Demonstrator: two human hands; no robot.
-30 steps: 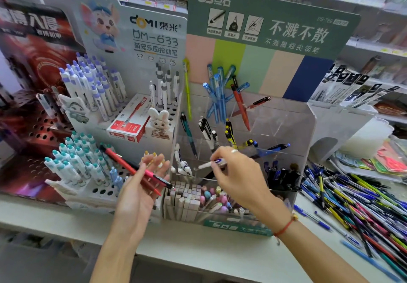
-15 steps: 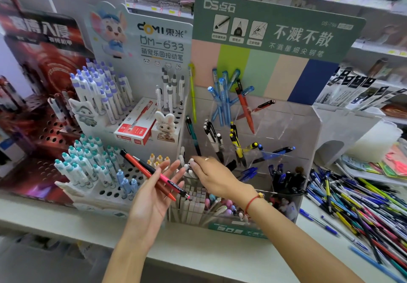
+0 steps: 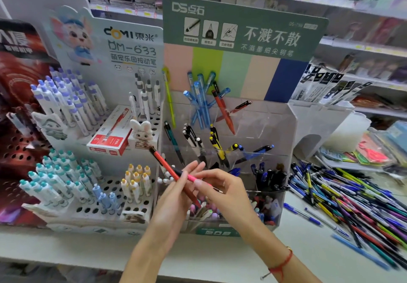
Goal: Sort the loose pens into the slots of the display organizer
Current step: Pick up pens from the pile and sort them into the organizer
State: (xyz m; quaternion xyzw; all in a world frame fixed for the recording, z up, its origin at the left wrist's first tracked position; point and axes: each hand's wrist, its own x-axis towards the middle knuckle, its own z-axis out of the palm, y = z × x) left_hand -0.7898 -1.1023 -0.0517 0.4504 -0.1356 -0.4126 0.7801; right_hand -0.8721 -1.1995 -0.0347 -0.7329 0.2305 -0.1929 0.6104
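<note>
Red and pink pens (image 3: 174,173) lie crossed between both hands, just in front of the clear display organizer (image 3: 273,128) that stands on the white counter (image 3: 220,258). Left hand (image 3: 174,197): palm up, fingers extended under the shafts, thumb side hidden; the red pen rests across it with its dark end pointing up and left toward the rabbit figurine (image 3: 141,132). Right hand (image 3: 222,189): fingertips curled narrow, pinching the pink shaft where it crosses the left fingers; a red string bracelet (image 3: 283,263) sits on that wrist. How many pens sit in the bundle, two or three, cannot be told. Organizer slots hold sorted groups: blue pens (image 3: 200,97) at the back, black-and-white and yellow pens in the middle row, dark pens at the front right. Loose pens (image 3: 352,201) lie heaped on the counter toward its right edge, well apart from the hands. White perforated stand (image 3: 97,208) sits just left of the organizer, carrying teal-capped, purple-capped and yellow-capped pens upright, with a red box (image 3: 110,137) lying on its middle tier.
</note>
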